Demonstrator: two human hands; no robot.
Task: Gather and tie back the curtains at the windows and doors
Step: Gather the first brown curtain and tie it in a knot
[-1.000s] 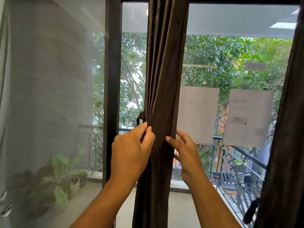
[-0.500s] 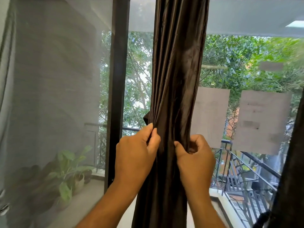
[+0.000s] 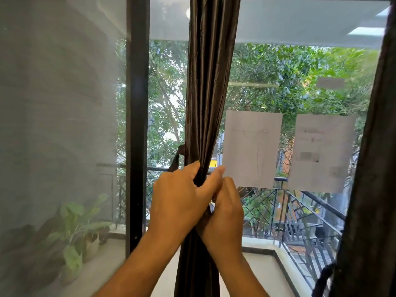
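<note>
Both hands have closed together — left hand (image 3: 180,198) and right hand (image 3: 225,213) grip the gathered brown curtain (image 3: 210,93) beside the door frame (image 3: 137,125); right fingers hidden behind the fabric.

Big glass window (image 3: 267,67), dark frame post (image 3: 137,125) left. Two papers (image 3: 252,146) stuck on glass. Green trees (image 3: 289,86) far outside, black railing (image 3: 300,211), bright daylight.

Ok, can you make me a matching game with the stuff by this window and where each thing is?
Things:
1. brown curtain
2. potted plant
3. paper sheets
4. railing

Places:
A. stuck on the glass
B. bunched in both hands
C. outside, right of the curtain
D. low on the left, behind the mesh

Pairs: 1-B, 2-D, 3-A, 4-C
</note>
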